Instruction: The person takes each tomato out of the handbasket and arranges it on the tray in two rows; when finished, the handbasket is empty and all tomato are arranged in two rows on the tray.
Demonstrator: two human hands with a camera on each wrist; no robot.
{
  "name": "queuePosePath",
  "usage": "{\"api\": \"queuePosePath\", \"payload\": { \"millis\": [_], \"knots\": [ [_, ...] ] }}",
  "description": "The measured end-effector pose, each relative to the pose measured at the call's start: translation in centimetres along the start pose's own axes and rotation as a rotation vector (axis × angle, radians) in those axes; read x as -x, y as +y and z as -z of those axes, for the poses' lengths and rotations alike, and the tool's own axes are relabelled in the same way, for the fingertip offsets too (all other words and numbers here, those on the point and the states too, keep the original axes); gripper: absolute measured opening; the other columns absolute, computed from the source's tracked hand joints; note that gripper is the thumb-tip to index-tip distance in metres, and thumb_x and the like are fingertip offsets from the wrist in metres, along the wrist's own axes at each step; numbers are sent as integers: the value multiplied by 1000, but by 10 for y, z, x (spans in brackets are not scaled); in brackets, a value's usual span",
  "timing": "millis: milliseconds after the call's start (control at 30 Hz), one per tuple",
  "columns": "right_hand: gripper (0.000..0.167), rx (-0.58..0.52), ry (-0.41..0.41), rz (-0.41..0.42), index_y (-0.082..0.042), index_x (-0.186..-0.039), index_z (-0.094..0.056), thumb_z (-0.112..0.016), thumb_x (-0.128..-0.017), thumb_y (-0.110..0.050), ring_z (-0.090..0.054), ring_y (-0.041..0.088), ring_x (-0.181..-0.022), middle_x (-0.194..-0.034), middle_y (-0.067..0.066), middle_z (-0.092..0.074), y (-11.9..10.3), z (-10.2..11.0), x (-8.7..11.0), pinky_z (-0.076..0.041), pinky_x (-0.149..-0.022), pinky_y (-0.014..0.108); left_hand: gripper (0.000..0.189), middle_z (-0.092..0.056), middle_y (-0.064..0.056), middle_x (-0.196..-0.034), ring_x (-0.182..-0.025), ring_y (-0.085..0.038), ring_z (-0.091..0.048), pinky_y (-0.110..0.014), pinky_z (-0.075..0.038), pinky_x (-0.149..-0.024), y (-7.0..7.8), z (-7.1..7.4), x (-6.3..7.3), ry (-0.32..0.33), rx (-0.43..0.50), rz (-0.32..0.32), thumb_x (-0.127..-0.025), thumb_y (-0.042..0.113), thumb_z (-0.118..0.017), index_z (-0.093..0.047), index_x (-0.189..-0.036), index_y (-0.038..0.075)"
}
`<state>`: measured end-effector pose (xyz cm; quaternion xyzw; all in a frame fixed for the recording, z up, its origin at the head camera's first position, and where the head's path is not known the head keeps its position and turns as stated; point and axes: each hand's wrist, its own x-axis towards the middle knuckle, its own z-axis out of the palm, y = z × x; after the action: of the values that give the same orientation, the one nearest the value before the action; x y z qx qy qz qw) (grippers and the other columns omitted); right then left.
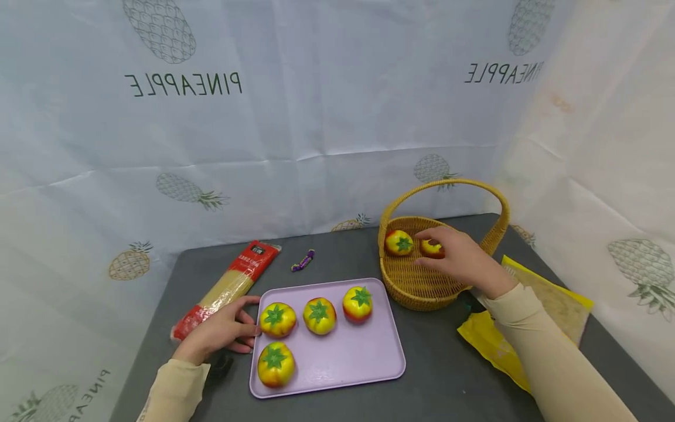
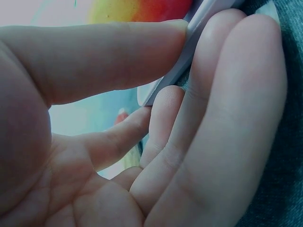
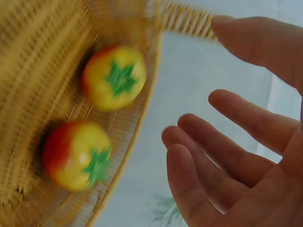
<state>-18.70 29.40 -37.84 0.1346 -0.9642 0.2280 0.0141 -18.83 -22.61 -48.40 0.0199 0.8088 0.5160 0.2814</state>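
Observation:
My left hand grips the left rim of a lilac tray, thumb and fingers at its edge. Several round yellow-red fruits with green star-shaped tops lie on this tray, one fruit right beside the thumb. Over the wicker basket, my right hand has its fingers spread and holds nothing. Inside the basket are two more such fruits, one fruit close to the other fruit. In the head view the right hand partly covers the second of them.
A red-ended pack of noodles lies left of the tray. Behind the tray is a small purple-wrapped candy. The basket's tall handle arches over it. A yellow bag lies partly under the right forearm. Printed cloth hangs behind the grey table.

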Motion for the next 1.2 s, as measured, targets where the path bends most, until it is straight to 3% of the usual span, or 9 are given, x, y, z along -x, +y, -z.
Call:
{"api": "queuePosePath", "payload": {
  "millis": [233,567,1033,1200],
  "knots": [
    [64,6,-34,-92,-4,-152,-58,-78,-100,-36,-62,46,-133,-148,25,-63,34,8,-16,-53,-109,66,83,-58,-16,-105,-75,-26,-70,-43,-69,-68,-2,-1,-2,16,-4,7,-93,10,-82,-37,-163,6],
    [68,45,-75,-206,2,-154,-54,-76,-100,-34,-61,48,-130,-147,30,-62,64,-5,-34,-53,-106,66,83,-57,-16,-106,-74,-26,-71,-43,-69,-69,-4,-2,-1,-3,17,0,-93,11,-83,-38,-162,6],
    [75,90,-100,-231,8,-156,-49,-76,-99,-34,-58,55,-132,-147,35,-59,67,-9,-46,-51,-108,70,81,-57,-16,-106,-73,-25,-71,-43,-69,-68,-1,0,-1,21,-3,15,-94,11,-83,-39,-162,7],
    [70,95,-102,-230,7,-154,-52,-76,-99,-31,-58,55,-131,-147,36,-59,70,-9,-45,-51,-107,70,82,-57,-16,-106,-74,-26,-71,-43,-69,-69,-1,0,-2,22,-4,20,-93,11,-83,-39,-162,7]
  ]
}}
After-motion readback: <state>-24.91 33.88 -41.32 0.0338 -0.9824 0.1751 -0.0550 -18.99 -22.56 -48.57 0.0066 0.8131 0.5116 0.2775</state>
